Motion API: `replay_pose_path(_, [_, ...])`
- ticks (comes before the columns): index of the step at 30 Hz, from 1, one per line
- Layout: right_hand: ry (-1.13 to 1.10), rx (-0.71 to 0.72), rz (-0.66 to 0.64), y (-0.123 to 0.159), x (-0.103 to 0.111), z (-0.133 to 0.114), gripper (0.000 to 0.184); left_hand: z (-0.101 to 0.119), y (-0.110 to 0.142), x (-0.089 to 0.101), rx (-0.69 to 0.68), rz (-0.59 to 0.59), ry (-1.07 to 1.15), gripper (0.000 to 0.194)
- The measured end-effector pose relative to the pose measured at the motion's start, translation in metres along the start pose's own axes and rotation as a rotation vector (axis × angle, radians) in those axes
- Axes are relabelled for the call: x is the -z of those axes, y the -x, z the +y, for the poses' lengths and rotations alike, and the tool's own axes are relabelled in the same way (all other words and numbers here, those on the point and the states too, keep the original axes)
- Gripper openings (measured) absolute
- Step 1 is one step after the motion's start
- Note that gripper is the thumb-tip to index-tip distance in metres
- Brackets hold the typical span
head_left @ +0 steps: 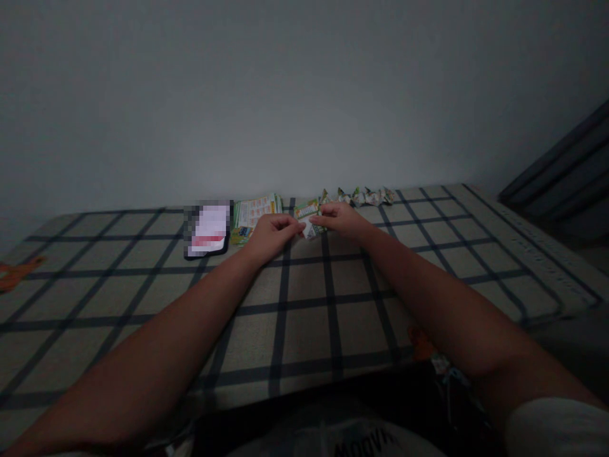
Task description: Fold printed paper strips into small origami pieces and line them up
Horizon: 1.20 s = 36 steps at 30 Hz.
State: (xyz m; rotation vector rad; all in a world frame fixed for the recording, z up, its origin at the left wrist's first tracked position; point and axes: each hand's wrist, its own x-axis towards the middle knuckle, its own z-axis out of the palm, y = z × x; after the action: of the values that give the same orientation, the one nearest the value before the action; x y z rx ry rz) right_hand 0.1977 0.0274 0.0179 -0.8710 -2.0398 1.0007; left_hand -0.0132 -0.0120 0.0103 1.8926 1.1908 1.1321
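Note:
A small printed paper sheet [307,211], green, orange and white, appears partly folded between my two hands. My left hand [273,236] pinches its lower left edge, with thumb and forefinger pressed together. From the other side, my right hand [343,219] grips the right edge of the same paper. Left of it lies a stack of similar printed sheets [258,208], partly covered by my left hand. Behind my right hand runs a row of several folded paper pieces [373,197] with pointed tips. The exact folds in the held paper are too small to make out.
A phone [209,230] with a lit, blurred-out screen lies left of the stack. The checked cloth [304,330] covers the surface up to the pale wall [304,95]. An orange item [19,274] is at the far left, and dark folds of fabric [561,171] hang at right.

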Motion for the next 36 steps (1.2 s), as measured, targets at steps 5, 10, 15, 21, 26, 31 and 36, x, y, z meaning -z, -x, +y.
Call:
replay_pose_path(5, [0.0, 0.0, -0.069, 0.001, -0.0007, -0.0002, 0.041, -0.0018, 0.0003, -0.0003, -0.024, -0.069, -0.003, 0.033])
replay_pose_path(10, [-0.088, -0.014, -0.094, 0.0008, -0.0022, 0.001, 0.04, 0.0031, 0.0011, -0.0008, -0.091, -0.063, -0.09, 0.045])
replay_pose_path(15, [-0.122, -0.011, -0.057, 0.0009, -0.001, 0.0025, 0.043, 0.0025, -0.0003, 0.0002, -0.143, -0.039, -0.153, 0.048])
replay_pose_path(21, [-0.132, -0.004, -0.003, -0.0003, -0.0025, 0.0011, 0.043, 0.0036, 0.0005, -0.0004, -0.112, -0.094, -0.114, 0.047])
replay_pose_path(26, [-0.164, -0.017, -0.008, 0.0003, -0.0074, 0.0008, 0.042, 0.0003, 0.0004, 0.0, -0.132, 0.015, -0.129, 0.042])
replay_pose_path(31, [-0.133, -0.025, -0.108, 0.0009, -0.0048, 0.0031, 0.04, -0.0015, -0.0014, 0.0018, -0.172, 0.029, -0.186, 0.04])
replay_pose_path(36, [-0.019, 0.04, -0.08, -0.0006, -0.0025, 0.0061, 0.04, -0.0043, -0.0013, -0.0007, -0.107, 0.017, -0.088, 0.04])
